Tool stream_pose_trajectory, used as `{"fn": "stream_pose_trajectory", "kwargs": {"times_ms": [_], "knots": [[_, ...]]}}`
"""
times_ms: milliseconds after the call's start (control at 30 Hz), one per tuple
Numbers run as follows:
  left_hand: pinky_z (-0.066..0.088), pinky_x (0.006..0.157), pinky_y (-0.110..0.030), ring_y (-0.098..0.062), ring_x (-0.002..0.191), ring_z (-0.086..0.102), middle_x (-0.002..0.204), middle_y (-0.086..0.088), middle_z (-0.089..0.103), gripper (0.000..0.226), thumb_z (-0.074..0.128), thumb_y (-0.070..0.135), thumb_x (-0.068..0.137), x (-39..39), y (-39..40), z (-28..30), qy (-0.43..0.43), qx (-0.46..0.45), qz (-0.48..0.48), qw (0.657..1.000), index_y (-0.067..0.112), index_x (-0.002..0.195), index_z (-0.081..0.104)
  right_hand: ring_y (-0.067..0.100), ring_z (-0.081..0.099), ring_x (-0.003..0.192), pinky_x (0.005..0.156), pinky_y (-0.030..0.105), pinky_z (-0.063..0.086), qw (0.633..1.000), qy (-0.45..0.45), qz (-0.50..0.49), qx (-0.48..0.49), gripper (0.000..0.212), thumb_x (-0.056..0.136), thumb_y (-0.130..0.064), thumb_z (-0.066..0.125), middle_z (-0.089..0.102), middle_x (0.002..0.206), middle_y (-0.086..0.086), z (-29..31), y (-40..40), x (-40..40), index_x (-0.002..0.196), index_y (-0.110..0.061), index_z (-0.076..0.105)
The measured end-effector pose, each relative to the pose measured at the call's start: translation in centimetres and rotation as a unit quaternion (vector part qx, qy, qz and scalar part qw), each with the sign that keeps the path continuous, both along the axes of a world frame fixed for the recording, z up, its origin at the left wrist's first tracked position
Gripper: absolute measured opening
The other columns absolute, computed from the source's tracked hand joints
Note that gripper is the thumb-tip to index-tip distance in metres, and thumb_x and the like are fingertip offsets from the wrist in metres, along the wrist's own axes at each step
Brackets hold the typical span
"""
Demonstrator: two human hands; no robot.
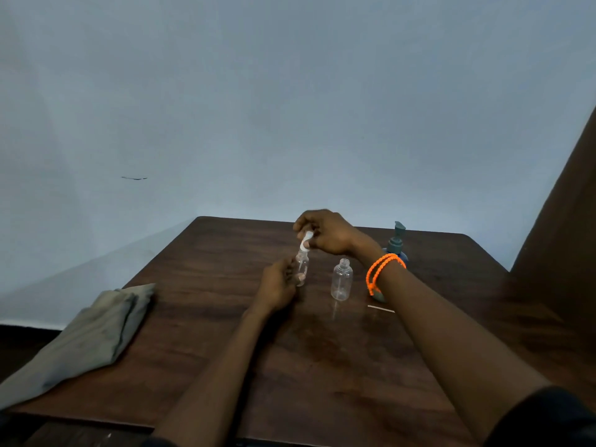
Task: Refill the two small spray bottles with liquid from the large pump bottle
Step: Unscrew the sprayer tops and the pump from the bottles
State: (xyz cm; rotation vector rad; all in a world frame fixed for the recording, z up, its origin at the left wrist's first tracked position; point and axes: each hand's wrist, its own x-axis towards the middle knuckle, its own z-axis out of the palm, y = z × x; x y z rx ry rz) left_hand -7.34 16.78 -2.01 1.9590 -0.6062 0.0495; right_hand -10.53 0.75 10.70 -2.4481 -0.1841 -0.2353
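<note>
Left hand point(280, 283) wrapped around a small clear spray bottle point(302, 265), grip clamped on its lower body, bottle upright just above the dark wooden counter point(200, 285) near its middle
Right hand point(325, 232) directly above, fingertips pinched on the white spray cap point(306, 241), tilted at the bottle's neck; seated or lifted off, cannot tell
Orange beaded bracelet point(383, 269) looped twice round the right wrist
Second small spray bottle point(342, 280) standing upright just right of the held one, clear, neck open, no cap on it
Large pump bottle point(397, 243) behind the right wrist, bluish body mostly hidden by the forearm, grey-green pump head showing above
Thin pale stick point(381, 308) lying flat on the counter beside the right forearm, identity unclear
Folded grey-green cloth point(96, 330) draped over the counter's left edge, well apart from the bottles
Pale blue wall point(290, 108) behind
</note>
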Motion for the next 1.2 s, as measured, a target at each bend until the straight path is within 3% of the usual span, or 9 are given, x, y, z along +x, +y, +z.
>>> {"fn": "stream_pose_trajectory", "kwargs": {"times_ms": [267,467,600,700,833,967,1033,1133,1200], "knots": [[0.043,0.078,0.003,-0.006,0.092,0.07,0.103,0.004,0.073,0.033,0.073,-0.004,0.091,-0.2,0.2,-0.2,-0.033,-0.004,0.015,0.999,0.005,0.123,0.069,0.022,0.071,0.093,0.089,0.043,0.058,0.991,-0.089,-0.038,0.094,0.036,0.074,-0.009,0.075,0.075,0.094,-0.001,5.3,-1.0,-4.7,0.107,-0.024,0.07],[0.048,0.083,0.0,-0.011,0.104,0.069,0.118,0.001,0.072,0.058,0.08,0.003,0.089,-0.1,0.0,-0.4,0.013,-0.043,0.007,0.999,0.011,0.143,0.059,0.022,0.07,0.089,0.084,0.038,0.057,0.978,-0.065,-0.063,0.188,0.041,0.072,-0.001,0.085,0.071,0.098,0.016,-0.1,-6.3,-16.0,0.107,-0.016,0.07],[0.056,0.101,-0.029,-0.016,0.116,0.068,0.132,0.001,0.069,0.083,0.093,0.013,0.077,0.1,-0.2,-0.5,0.038,-0.03,0.005,0.999,0.02,0.15,0.052,0.021,0.071,0.08,0.082,0.051,0.058,0.983,0.019,-0.11,0.149,0.036,0.07,0.001,0.086,0.073,0.09,0.015,-6.9,-8.9,-20.2,0.1,-0.012,0.072],[0.055,0.107,-0.038,-0.021,0.129,0.062,0.145,-0.002,0.062,0.103,0.098,0.017,0.07,-0.3,0.1,0.1,0.04,-0.028,0.005,0.999,0.019,0.158,0.043,0.02,0.073,0.085,0.084,0.047,0.057,0.987,0.025,-0.12,0.1,0.035,0.071,0.002,0.084,0.075,0.091,0.007,-9.2,-9.1,-21.1,0.098,-0.017,0.073],[0.047,0.113,-0.04,-0.018,0.14,0.046,0.154,-0.002,0.046,0.114,0.101,0.035,0.064,-1.5,0.6,0.7,-0.031,-0.03,0.072,0.997,0.024,0.16,0.039,0.009,0.07,0.086,0.082,0.034,0.058,0.99,-0.028,-0.131,0.053,0.033,0.067,-0.019,0.091,0.075,0.092,-0.004,-7.3,-9.6,-20.5,0.094,-0.025,0.074],[0.051,0.094,-0.021,-0.006,0.118,0.051,0.131,0.008,0.047,0.082,0.09,0.042,0.079,-5.4,-1.2,2.9,-0.161,-0.089,0.095,0.978,0.029,0.149,0.051,0.01,0.061,0.068,0.064,0.017,0.049,0.953,-0.156,-0.204,0.159,0.02,0.078,-0.021,0.084,0.073,0.083,0.011,-2.0,-9.4,-18.0,0.086,-0.007,0.071],[0.053,0.091,-0.024,-0.003,0.114,0.052,0.129,0.008,0.051,0.071,0.085,0.041,0.085,-7.8,-3.3,3.5,-0.182,-0.076,0.059,0.979,0.031,0.147,0.051,0.006,0.057,0.065,0.061,0.013,0.045,0.926,-0.206,-0.273,0.163,0.029,0.083,-0.034,0.078,0.072,0.083,0.009,0.7,-9.1,-15.9,0.088,-0.007,0.069],[0.039,0.096,-0.021,-0.002,0.121,0.042,0.143,0.002,0.045,0.082,0.083,0.033,0.086,-10.1,-6.4,3.1,-0.191,-0.042,0.053,0.979,0.023,0.156,0.04,0.007,0.062,0.082,0.066,0.024,0.043,0.932,-0.125,-0.324,0.099,0.051,0.073,-0.066,0.073,0.069,0.086,-0.005,2.7,-9.0,-12.4,0.098,-0.022,0.064],[0.03,0.1,-0.016,-0.008,0.129,0.038,0.151,-0.005,0.038,0.089,0.083,0.025,0.086,-10.9,-7.8,2.6,-0.178,-0.03,0.058,0.982,0.016,0.16,0.034,0.009,0.062,0.085,0.066,0.026,0.044,0.942,-0.078,-0.318,0.069,0.057,0.066,-0.07,0.075,0.067,0.087,-0.006,2.4,-9.0,-10.4,0.098,-0.024,0.062]]}}
